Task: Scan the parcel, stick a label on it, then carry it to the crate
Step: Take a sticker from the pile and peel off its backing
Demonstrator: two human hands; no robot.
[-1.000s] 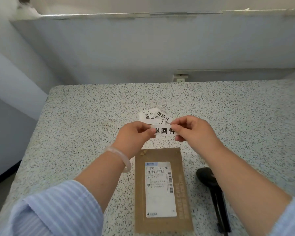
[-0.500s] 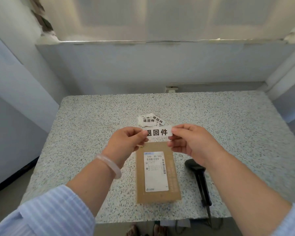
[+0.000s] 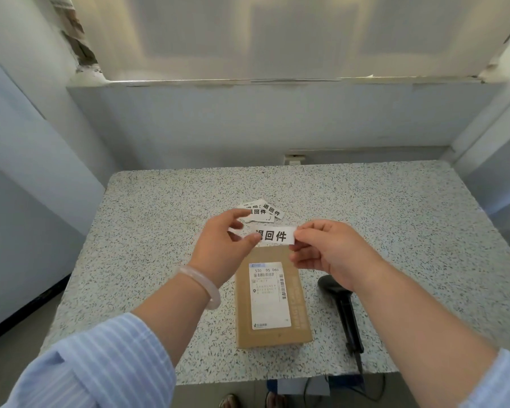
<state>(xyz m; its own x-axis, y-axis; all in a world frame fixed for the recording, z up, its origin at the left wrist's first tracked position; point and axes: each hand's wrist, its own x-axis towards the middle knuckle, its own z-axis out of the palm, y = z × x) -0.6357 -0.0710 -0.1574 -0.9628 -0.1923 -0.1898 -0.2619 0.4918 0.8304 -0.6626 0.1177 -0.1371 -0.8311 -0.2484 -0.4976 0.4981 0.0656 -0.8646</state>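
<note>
A flat brown cardboard parcel (image 3: 273,298) with a white shipping slip lies on the speckled table (image 3: 395,231) near its front edge. Just above the parcel's far end I hold a white label (image 3: 276,235) printed with black characters. My right hand (image 3: 333,251) pinches the label's right end. My left hand (image 3: 224,245) touches its left end with the thumb while the forefinger is lifted. A black handheld scanner (image 3: 343,310) lies on the table right of the parcel, partly under my right forearm.
A small pile of the same printed labels (image 3: 262,212) lies on the table behind my hands. Walls close in at the back and both sides. A wall socket (image 3: 294,159) sits at the table's back edge. Cables hang below the front edge.
The view has pulled back and up, showing the table's front edge. The label has come clear of the pile and is held over the parcel's far end. My left fingers have loosened.
</note>
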